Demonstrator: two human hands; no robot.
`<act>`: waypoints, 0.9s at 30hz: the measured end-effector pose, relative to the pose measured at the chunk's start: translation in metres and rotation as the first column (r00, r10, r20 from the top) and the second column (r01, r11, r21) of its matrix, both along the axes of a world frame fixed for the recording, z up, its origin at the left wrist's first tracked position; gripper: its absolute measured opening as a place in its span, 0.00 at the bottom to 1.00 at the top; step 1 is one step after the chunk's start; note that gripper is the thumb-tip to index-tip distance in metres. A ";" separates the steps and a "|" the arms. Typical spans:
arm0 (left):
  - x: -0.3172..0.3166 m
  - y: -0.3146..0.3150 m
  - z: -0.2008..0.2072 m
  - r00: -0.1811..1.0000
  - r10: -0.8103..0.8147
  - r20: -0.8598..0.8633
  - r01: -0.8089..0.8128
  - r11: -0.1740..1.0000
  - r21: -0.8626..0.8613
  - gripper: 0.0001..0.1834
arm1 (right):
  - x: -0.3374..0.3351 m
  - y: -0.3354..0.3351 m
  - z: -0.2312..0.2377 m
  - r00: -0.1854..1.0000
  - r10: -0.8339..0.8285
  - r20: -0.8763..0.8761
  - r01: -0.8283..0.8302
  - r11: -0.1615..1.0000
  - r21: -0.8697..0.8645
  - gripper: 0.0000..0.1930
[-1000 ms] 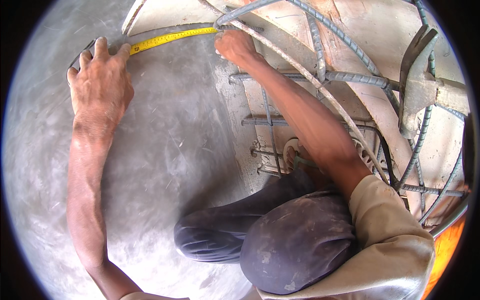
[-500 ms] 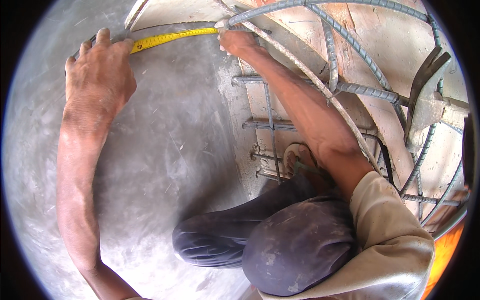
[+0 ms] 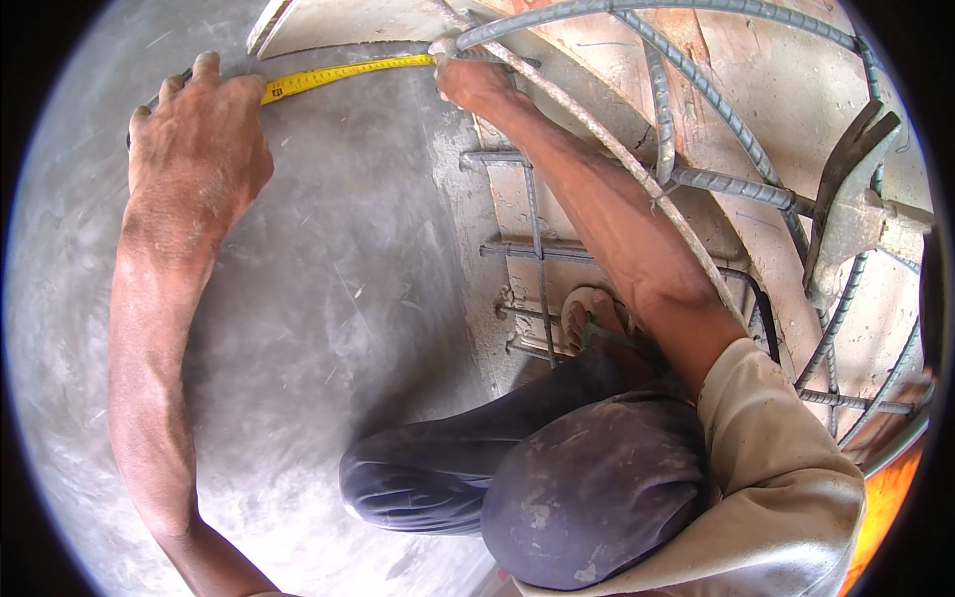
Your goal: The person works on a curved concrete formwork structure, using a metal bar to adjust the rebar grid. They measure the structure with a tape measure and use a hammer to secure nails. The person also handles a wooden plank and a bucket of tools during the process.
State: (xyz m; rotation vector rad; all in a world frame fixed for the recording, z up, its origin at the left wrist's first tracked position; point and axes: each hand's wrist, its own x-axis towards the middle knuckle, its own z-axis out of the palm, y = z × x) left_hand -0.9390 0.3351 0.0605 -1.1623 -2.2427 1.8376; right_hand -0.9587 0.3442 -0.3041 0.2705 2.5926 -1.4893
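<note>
A yellow tape measure (image 3: pixel 343 73) is stretched between my two hands over the grey concrete surface at the far side. My left hand (image 3: pixel 199 149) is closed over its left part; a dark edge shows beyond the knuckles, and the palm hides the rest. At the other end of the blade, the fingers of my right hand (image 3: pixel 466 78) pinch it beside a bar end near the concrete's right edge. The blade runs just in front of a pale curved board (image 3: pixel 348 25).
Ribbed steel bars (image 3: pixel 736 187) cross and curve over pale boards on the right. A thin pale rod (image 3: pixel 597 134) passes above my right forearm. A hammer head with a claw (image 3: pixel 846 219) stands out at far right. My sandalled foot (image 3: pixel 595 316) is beside a bar grid (image 3: pixel 537 249).
Both hands keep their hold on the tape measure with almost no movement. The view has shifted very slightly.
</note>
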 end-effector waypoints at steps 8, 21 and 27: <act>0.001 -0.007 0.001 1.000 -0.008 -0.001 0.008 1.000 0.021 0.15 | 0.001 -0.001 0.014 0.997 -0.067 -0.032 0.064 0.995 -0.082 0.15; 0.034 -0.003 0.005 1.000 0.024 -0.019 -0.025 0.999 -0.022 0.14 | -0.006 0.003 0.013 0.999 -0.015 -0.030 0.017 0.999 0.040 0.15; 0.062 0.027 0.012 0.927 0.370 -0.055 -0.374 0.914 -0.160 0.18 | -0.014 -0.011 -0.012 0.849 0.479 0.222 -0.152 -0.181 0.972 0.15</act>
